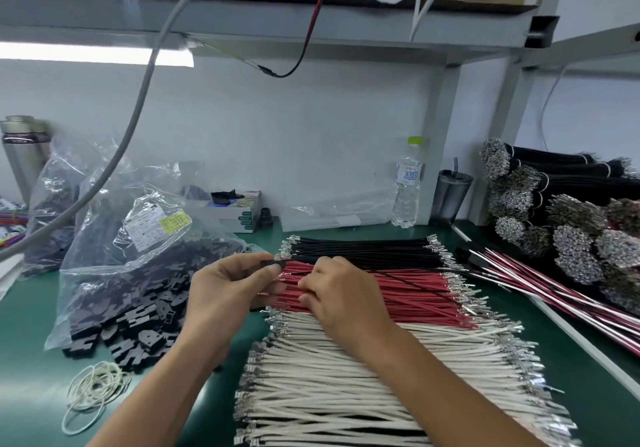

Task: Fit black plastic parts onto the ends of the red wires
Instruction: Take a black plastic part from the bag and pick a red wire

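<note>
Green surface (27,325) under a grey shelf (311,31), white wall behind. White wires (381,394), red wires (398,294), black wires (363,249) lie in rows. Bag (138,273) of black parts at left. Left hand (225,294) pinches a black part (273,265); right hand (343,294), fingers curled, grips red wire ends.

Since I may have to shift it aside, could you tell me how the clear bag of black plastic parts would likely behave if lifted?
The clear bag looks thin and crumpled, so it would probably sag and change shape. It is well filled with black plastic parts, so likely heavy for its size. Its mouth seems open, with parts spilled on the green mat; more may slide out.
</note>
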